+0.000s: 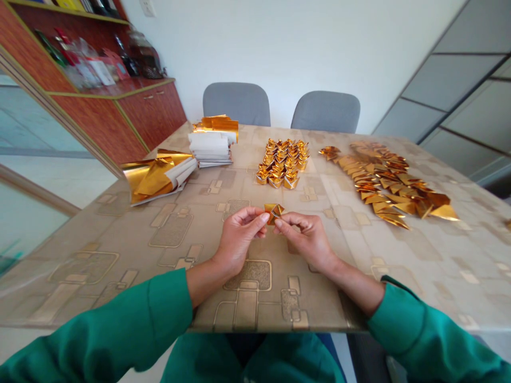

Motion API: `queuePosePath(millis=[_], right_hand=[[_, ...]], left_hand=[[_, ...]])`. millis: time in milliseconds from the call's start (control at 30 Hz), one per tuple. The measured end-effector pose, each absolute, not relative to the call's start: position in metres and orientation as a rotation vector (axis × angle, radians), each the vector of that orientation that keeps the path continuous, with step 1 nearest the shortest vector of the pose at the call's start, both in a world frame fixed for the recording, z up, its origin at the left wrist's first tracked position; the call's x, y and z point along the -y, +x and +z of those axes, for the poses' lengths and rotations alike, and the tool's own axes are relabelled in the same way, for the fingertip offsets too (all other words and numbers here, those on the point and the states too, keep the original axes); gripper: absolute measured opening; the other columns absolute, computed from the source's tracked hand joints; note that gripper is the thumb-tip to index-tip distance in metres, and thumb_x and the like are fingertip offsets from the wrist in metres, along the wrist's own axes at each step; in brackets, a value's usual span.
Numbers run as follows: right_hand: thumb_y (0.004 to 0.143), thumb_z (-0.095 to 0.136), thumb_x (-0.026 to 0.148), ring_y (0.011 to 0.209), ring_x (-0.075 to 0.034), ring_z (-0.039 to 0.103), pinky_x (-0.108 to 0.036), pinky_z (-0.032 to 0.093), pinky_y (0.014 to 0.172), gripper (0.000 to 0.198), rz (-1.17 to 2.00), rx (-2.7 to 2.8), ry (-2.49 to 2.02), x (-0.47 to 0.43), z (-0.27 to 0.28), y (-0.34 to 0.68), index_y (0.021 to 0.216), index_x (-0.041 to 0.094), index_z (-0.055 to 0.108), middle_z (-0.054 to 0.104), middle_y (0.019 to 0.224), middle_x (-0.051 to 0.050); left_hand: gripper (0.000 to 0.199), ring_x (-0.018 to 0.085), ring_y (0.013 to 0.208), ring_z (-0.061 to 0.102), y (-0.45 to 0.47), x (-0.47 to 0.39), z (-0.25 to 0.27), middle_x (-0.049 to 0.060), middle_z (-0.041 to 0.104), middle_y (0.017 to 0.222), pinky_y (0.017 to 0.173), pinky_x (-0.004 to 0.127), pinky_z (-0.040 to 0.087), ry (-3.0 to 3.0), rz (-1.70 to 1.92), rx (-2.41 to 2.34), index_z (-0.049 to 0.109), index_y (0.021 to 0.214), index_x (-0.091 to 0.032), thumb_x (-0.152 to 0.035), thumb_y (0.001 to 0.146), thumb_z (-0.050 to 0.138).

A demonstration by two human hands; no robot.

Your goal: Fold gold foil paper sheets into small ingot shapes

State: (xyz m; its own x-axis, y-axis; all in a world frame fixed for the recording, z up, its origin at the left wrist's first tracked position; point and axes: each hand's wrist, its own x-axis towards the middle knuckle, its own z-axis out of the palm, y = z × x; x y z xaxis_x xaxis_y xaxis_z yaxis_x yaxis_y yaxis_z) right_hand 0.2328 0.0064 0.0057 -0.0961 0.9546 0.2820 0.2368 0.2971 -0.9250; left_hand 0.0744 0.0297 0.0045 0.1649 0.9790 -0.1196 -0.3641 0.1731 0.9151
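A small folded piece of gold foil paper (pixel 273 211) is held above the table between my two hands. My left hand (pixel 244 234) pinches its left side with thumb and fingers. On its lower right edge, the thumb and fingers of my right hand (pixel 306 236) are closed. Just beyond my hands stand tight rows of folded gold paper pieces (pixel 282 162). Many flatter, pointed gold foil folds (pixel 385 181) lie overlapping in a spread pile to the right.
On the left of the patterned table (pixel 131 250) lie loose gold sheets (pixel 154 178), a stack of white-backed paper (pixel 211 150) and more gold sheets (pixel 217 125). Two grey chairs (pixel 236 103) stand behind the table's far edge. A wooden cabinet (pixel 131 114) is at the back left.
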Motion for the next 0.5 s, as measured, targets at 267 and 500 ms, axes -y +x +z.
queuePosePath(millis=[267,500], right_hand=[[0.088,0.055,0.059,0.07,-0.016,0.05,-0.031,0.043,0.07,0.042,1.43,1.229,-0.963,-0.0116,0.0058,0.2384,0.073,0.02,0.061,0.058,0.073,-0.002],[0.081,0.068,0.048,0.061,-0.011,0.042,-0.025,0.038,0.061,0.033,1.872,0.937,-0.844,-0.0096,0.0094,0.2401,0.071,0.019,0.056,0.047,0.063,0.004]], left_hand=[[0.029,0.008,0.065,0.054,0.0684,-0.0342,0.0074,0.001,0.065,0.077,0.055,0.018,0.038,0.842,0.895,-0.76,0.07,0.076,-0.015,-0.033,0.061,0.088],[0.025,0.006,0.06,0.049,0.0655,-0.0345,0.0095,0.0,0.061,0.069,0.055,0.018,0.037,0.779,0.701,-0.587,0.071,0.073,-0.016,-0.03,0.062,0.089]])
